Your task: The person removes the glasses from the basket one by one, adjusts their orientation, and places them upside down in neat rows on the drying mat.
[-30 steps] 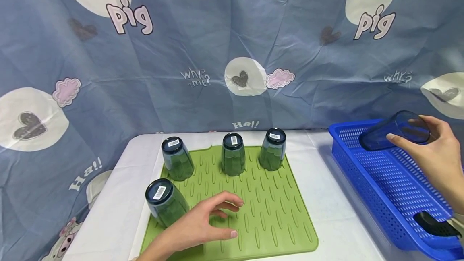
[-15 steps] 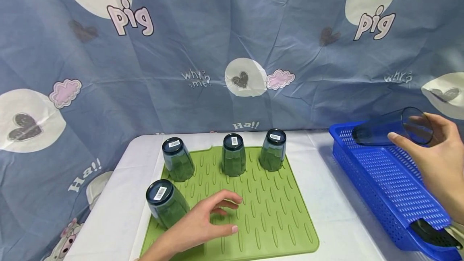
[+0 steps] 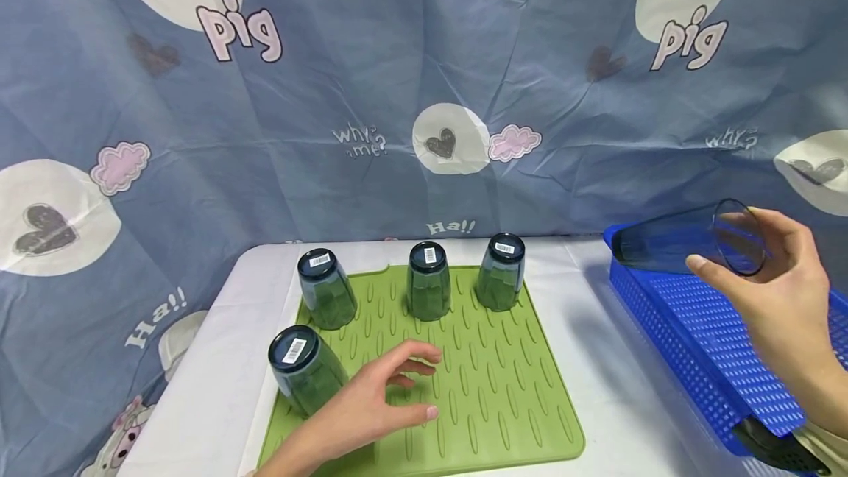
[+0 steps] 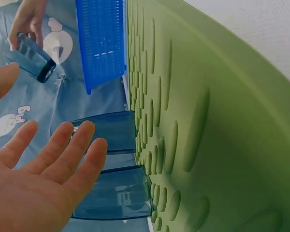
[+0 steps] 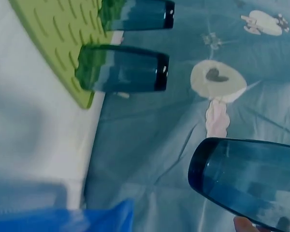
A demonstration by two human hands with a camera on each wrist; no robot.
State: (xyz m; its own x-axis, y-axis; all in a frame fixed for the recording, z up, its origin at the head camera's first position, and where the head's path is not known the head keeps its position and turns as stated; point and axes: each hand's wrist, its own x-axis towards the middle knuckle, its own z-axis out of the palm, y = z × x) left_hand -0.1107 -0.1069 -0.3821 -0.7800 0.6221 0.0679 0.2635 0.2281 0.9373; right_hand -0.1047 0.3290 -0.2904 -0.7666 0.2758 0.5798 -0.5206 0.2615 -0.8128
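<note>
Behind a white desk (image 3: 583, 359) hangs a cartoon cloth, and at the frame's right the right hand (image 3: 782, 308) curls its fingers around a sideways blue glass (image 3: 682, 245) over the blue basket (image 3: 702, 330), while the left hand (image 3: 371, 407) rests slack-fingered, apparently steadying the green mat (image 3: 490, 381).

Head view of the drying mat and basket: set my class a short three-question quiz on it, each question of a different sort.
1. True or false: the right hand holds a blue glass lying on its side in the air.
2. How many glasses stand upside down on the green mat?
3. The left hand is: A) gripping a glass; B) resting open on the mat; C) inside the blue basket.

Key: 1 true; 2 four; 3 B.
</note>
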